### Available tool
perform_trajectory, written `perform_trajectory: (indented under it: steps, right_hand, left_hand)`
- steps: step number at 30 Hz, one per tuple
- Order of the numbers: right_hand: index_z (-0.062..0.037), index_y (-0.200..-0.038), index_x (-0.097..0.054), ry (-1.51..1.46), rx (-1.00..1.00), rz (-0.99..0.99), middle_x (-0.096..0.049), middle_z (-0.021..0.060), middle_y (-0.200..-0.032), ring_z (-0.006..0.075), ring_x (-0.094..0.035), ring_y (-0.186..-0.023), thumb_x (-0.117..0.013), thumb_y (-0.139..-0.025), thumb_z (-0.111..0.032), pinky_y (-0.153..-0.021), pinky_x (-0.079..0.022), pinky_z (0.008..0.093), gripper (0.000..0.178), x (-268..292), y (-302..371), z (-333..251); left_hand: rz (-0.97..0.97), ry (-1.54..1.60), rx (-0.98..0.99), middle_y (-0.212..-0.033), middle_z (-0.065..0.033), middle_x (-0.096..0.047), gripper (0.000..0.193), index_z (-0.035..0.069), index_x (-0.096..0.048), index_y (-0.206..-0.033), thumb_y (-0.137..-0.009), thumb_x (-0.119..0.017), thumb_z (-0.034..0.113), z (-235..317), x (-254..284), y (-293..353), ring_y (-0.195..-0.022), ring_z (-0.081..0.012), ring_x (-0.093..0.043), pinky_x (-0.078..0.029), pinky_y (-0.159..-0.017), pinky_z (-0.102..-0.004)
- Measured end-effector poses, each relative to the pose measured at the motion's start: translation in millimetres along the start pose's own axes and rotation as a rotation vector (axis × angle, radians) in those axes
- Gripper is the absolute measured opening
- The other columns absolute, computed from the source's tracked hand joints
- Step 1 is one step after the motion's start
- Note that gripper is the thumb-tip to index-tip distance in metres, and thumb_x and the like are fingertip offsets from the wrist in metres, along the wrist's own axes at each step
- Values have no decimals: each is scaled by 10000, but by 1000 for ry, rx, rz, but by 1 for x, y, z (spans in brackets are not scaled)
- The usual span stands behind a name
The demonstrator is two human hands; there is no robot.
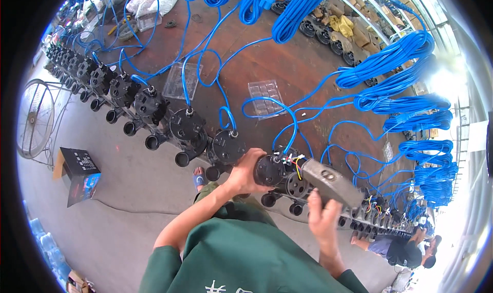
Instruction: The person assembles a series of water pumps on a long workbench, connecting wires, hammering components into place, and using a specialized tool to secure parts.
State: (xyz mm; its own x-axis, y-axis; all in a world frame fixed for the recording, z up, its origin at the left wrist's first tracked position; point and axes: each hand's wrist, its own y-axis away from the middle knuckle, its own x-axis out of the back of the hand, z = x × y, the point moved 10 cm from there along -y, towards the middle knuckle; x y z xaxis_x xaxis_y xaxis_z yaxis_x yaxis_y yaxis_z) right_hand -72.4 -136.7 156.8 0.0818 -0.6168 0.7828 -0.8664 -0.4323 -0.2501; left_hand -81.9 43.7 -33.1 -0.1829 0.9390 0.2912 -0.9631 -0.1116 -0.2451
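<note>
My left hand (pixel 245 174) is closed around the side of a round black pump cover (pixel 269 171), which has a blue cable coming out of its top. In my right hand (pixel 324 217) is a hammer with a heavy grey metal head (pixel 333 184); the handle's end shows in the eye, and the rest of it is hidden below. The hammer head hangs above the row, just right of the cover. Beside the cover sits an open black pump body (pixel 297 185). Thin coloured wires (pixel 298 164) stick out between the cover and the hammer.
A long row of black pumps (pixel 186 126) runs along the bench edge on both sides. Coiled blue cables (pixel 395 57) and clear plastic trays (pixel 265 98) lie on the reddish bench. At left stand a fan (pixel 34 119) and an open box (pixel 79 175). Another person (pixel 403 249) works at far right.
</note>
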Motion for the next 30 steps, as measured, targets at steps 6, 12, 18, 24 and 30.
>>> perform_trajectory:
  steps: [6, 12, 18, 24, 30]
  right_hand:
    - [-7, -1102, -643, 251, -301, -441, -684, 254, -719, 463, -693, -698, -662, -1018, -341, -639, -521, 564, 345, -49, 12, 78]
    - [17, -1202, -661, -54, -110, -112, -712, 172, -766, 352, -709, -656, -685, -1013, -160, -615, -520, 398, 260, 18, -17, -18]
    - [-9, -1102, -616, 174, -109, -313, -714, 198, -727, 417, -727, -677, -695, -1003, -297, -603, -567, 518, 315, -87, 10, 12]
    - [15, -1054, -649, -107, -318, -424, -684, 268, -774, 474, -702, -763, -696, -999, -356, -651, -523, 536, 378, -68, -1, 41]
    - [26, -1049, -656, -318, -471, -101, -650, 186, -700, 250, -630, -567, -740, -983, -227, -558, -459, 370, 275, -10, 39, 70]
  left_hand:
    - [-12, -46, 20, -1352, -162, -544, 1023, 51, -493, -1379, -545, -1006, 348, -2, 0, 4, -1228, -389, -583, -447, -1066, -479]
    - [4, -47, -26, -1369, -163, -529, 1051, 55, -466, -1399, -539, -1009, 321, 2, 0, 4, -1244, -393, -568, -453, -1060, -477]
    - [-20, -15, -50, -1350, -179, -537, 1050, 45, -466, -1402, -535, -1008, 284, -3, -7, 2, -1255, -375, -572, -474, -1064, -485]
    - [-9, 26, 79, -1365, -193, -558, 1097, 39, -437, -1459, -561, -1015, 287, -5, -7, 0, -1257, -376, -588, -486, -1067, -465]
    - [-61, -209, 301, -1410, -238, -547, 1075, -51, -309, -1541, -703, -954, 141, -44, -23, 79, -1314, -373, -568, -474, -1117, -488]
